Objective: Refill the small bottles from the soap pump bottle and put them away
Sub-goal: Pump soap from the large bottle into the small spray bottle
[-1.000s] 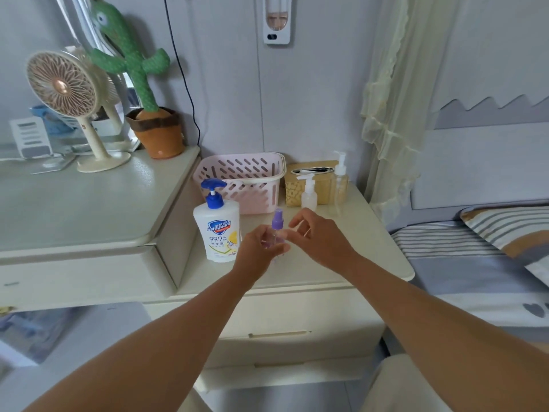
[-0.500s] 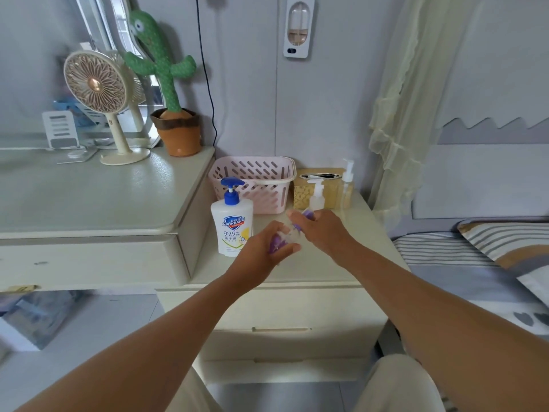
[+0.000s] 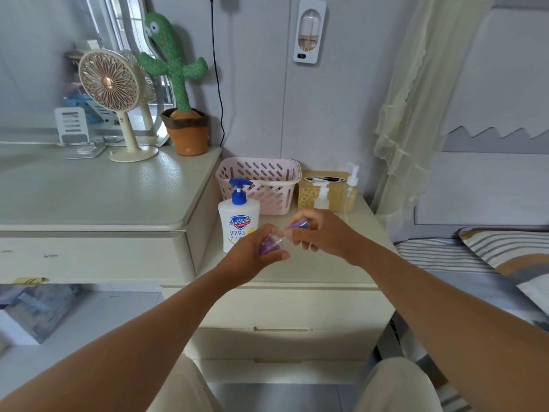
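A small clear bottle with a purple base (image 3: 271,243) lies tilted in my left hand (image 3: 255,257), which grips its body above the nightstand (image 3: 312,272). My right hand (image 3: 320,233) pinches the bottle's purple cap (image 3: 298,225) at the neck end. The white soap pump bottle with a blue pump (image 3: 237,215) stands just left of my hands. Two more small pump bottles stand behind: a white-topped one (image 3: 321,197) and a taller clear one (image 3: 351,188). A pink slotted basket (image 3: 261,182) sits at the back.
A yellow tissue box (image 3: 309,194) stands behind the small bottles. On the higher dresser (image 3: 89,197) to the left are a desk fan (image 3: 113,93), a cactus toy in a pot (image 3: 181,84) and a mirror. A bed with striped bedding (image 3: 475,257) lies right.
The small bottle went from upright to tilted sideways in my left hand, and my right hand closed on its purple cap. The camera view shifted left and nearer.
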Tool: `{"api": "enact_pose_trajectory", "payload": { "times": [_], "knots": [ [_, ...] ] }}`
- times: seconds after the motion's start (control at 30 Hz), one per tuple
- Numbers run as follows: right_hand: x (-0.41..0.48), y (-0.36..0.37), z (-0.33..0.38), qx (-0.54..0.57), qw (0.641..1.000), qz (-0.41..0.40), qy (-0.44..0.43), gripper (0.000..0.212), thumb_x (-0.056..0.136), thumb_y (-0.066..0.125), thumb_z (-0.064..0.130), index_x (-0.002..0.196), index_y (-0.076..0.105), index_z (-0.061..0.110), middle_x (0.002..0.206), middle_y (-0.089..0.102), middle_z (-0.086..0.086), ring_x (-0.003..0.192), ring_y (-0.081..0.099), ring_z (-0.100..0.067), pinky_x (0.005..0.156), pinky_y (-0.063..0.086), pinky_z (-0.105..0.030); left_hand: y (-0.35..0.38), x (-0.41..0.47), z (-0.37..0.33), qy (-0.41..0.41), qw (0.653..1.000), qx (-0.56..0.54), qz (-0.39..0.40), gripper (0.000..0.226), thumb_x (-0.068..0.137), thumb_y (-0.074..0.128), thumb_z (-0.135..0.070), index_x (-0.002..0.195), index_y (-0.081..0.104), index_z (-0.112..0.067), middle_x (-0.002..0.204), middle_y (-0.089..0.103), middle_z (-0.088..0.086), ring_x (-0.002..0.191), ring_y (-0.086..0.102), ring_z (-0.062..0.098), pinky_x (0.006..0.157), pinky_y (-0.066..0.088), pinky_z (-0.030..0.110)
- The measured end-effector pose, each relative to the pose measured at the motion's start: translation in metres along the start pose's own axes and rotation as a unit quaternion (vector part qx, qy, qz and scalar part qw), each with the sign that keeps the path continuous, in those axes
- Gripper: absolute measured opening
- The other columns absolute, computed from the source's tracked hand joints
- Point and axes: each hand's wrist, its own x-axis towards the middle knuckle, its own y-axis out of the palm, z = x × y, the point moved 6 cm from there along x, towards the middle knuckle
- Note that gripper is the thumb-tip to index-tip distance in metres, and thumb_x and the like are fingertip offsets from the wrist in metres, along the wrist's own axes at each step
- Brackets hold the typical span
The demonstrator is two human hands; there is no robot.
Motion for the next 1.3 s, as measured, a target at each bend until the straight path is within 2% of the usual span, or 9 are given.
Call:
{"api": "enact_pose_trajectory", "payload": {
  "times": [0.13,0.27,0.4,0.57,0.7,0.83,0.97,1.1,1.3],
  "knots": [
    [0.001,-0.002,0.004,-0.016,0.999,-0.034,0.018,0.03,0.088,0.06,0.042,0.092,0.064,0.012,0.078,0.071,-0.008,0.059,0.063,-0.012,0.056,0.051,-0.024,-0.006,0.0,-0.004,-0.005,0.998,0.017,-0.054,0.041,0.074,0.078,-0.034,0.108,0.058,-0.025,0.087,0.058,-0.013,0.077,0.057,0.002,0.067,0.042,0.009],
    [0.001,-0.003,0.004,-0.063,0.997,-0.034,0.006,0.019,0.083,0.07,0.027,0.094,0.062,0.014,0.084,0.068,0.0,0.07,0.064,-0.011,0.065,0.055,-0.028,-0.008,0.001,-0.003,-0.004,0.996,0.056,-0.075,0.042,0.07,0.081,-0.036,0.105,0.059,-0.029,0.096,0.059,-0.006,0.085,0.058,0.008,0.073,0.049,0.019],
    [-0.002,-0.001,0.007,-0.067,0.997,-0.014,0.021,0.045,0.077,0.075,0.038,0.114,0.054,0.023,0.104,0.063,0.005,0.086,0.064,-0.01,0.07,0.056,-0.029,-0.011,-0.002,-0.001,-0.009,0.994,0.065,-0.091,0.043,0.07,0.081,-0.035,0.106,0.059,-0.027,0.097,0.06,-0.004,0.086,0.058,0.012,0.076,0.05,0.025],
    [-0.007,0.002,0.002,-0.006,0.993,-0.029,0.111,0.042,0.092,0.05,0.049,0.1,0.061,0.009,0.078,0.069,-0.011,0.059,0.066,-0.019,0.057,0.056,-0.029,-0.013,-0.002,-0.004,-0.002,0.99,0.089,-0.106,0.048,0.068,0.083,-0.034,0.11,0.06,-0.025,0.098,0.058,-0.005,0.083,0.056,0.01,0.07,0.046,0.018],
    [-0.007,0.003,0.002,-0.038,0.997,-0.024,0.058,0.018,0.087,0.066,0.026,0.098,0.062,0.012,0.085,0.066,-0.005,0.065,0.064,-0.012,0.058,0.055,-0.023,-0.012,-0.003,0.0,-0.005,0.991,0.099,-0.094,0.049,0.067,0.083,-0.035,0.11,0.06,-0.026,0.1,0.059,-0.004,0.084,0.057,0.011,0.073,0.05,0.022],
    [-0.007,0.006,0.001,-0.017,0.996,-0.017,0.088,0.041,0.082,0.068,0.044,0.112,0.054,0.019,0.096,0.066,-0.004,0.075,0.069,-0.016,0.057,0.053,-0.023,-0.013,-0.006,0.002,-0.011,0.99,0.102,-0.1,0.047,0.067,0.083,-0.035,0.107,0.06,-0.028,0.098,0.06,-0.005,0.083,0.057,0.011,0.074,0.052,0.026],
    [-0.011,0.009,0.001,0.017,0.992,-0.019,0.123,0.036,0.094,0.053,0.04,0.101,0.06,0.006,0.078,0.068,-0.011,0.057,0.065,-0.017,0.053,0.055,-0.027,-0.012,-0.007,-0.004,0.001,0.988,0.118,-0.098,0.049,0.067,0.083,-0.035,0.11,0.06,-0.027,0.099,0.059,-0.007,0.082,0.057,0.007,0.069,0.045,0.014],
    [-0.011,0.011,0.003,-0.01,0.997,-0.016,0.075,0.019,0.086,0.066,0.021,0.101,0.06,0.01,0.088,0.066,-0.007,0.066,0.065,-0.013,0.061,0.057,-0.026,-0.012,-0.01,-0.004,-0.003,0.987,0.126,-0.095,0.048,0.068,0.083,-0.034,0.11,0.06,-0.026,0.101,0.06,-0.004,0.086,0.059,0.011,0.079,0.053,0.03],
    [-0.014,0.013,0.0,0.032,0.989,-0.017,0.144,0.039,0.092,0.055,0.045,0.105,0.055,0.009,0.086,0.069,-0.011,0.062,0.067,-0.02,0.055,0.055,-0.028,-0.014,-0.012,-0.007,0.007,0.985,0.133,-0.107,0.049,0.066,0.084,-0.033,0.109,0.061,-0.027,0.098,0.061,-0.005,0.086,0.06,0.012,0.082,0.053,0.037]
  ]
}}
